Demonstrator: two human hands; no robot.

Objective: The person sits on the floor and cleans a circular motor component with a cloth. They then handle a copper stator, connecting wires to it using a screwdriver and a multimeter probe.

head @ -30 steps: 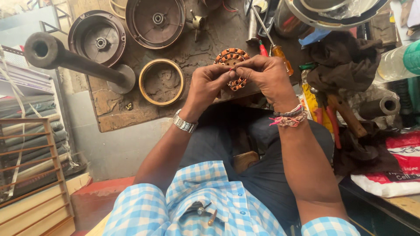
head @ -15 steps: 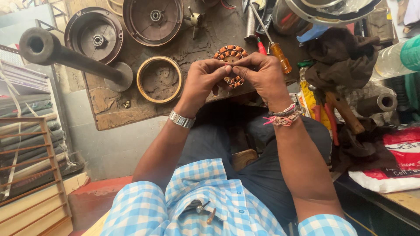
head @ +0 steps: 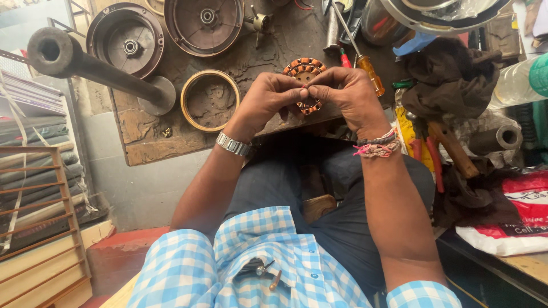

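A round copper-wound coil ring (head: 304,69), orange and dark, lies at the near edge of a worn wooden board (head: 148,134). My left hand (head: 265,101), with a metal watch on the wrist, and my right hand (head: 348,97), with thread bands on the wrist, meet over the ring. Their fingertips pinch together at its lower part, and both hands grip the ring. The hands hide much of it.
On the board lie a brass ring (head: 210,100), two dark round metal covers (head: 204,23) (head: 127,43) and a heavy steel pipe on a base (head: 85,65). Screwdrivers (head: 359,51), pliers (head: 434,154), dark rags (head: 456,80) and a plastic bag (head: 514,217) crowd the right. A wooden rack (head: 34,228) stands left.
My hands and the coil ring stay together. The view has shifted slightly, and my fingertips have drawn closer over the ring's lower part.
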